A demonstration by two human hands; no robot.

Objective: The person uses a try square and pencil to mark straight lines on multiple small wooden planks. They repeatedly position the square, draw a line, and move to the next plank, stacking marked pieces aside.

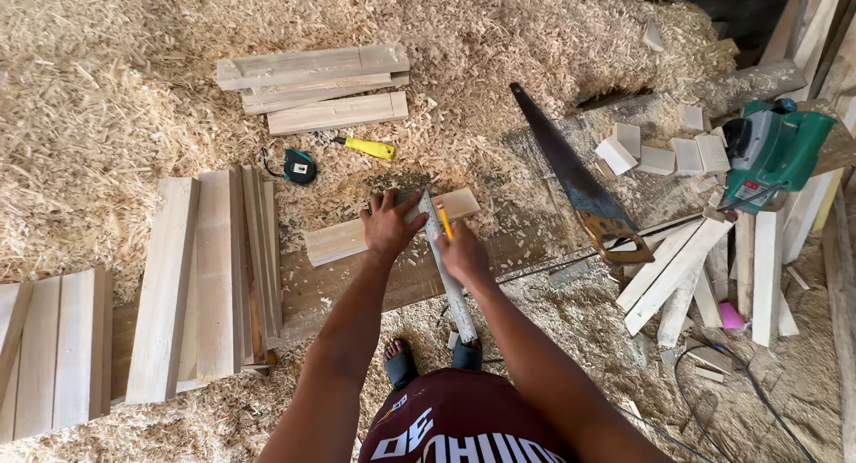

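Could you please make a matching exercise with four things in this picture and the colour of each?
Things:
1. pencil in the right hand
2. electric planer
3. utility knife
4. handsaw blade

Colours:
A. green
B. dark grey
C. orange
D. yellow

Pairs: 1-C, 2-A, 3-D, 4-B

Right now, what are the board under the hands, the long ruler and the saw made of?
The board looks like pale bare wood, unpainted, with visible grain. The ruler seems to be metal: grey and slightly shiny. The saw has a dark blade, probably steel, and a brownish handle that could be wood.
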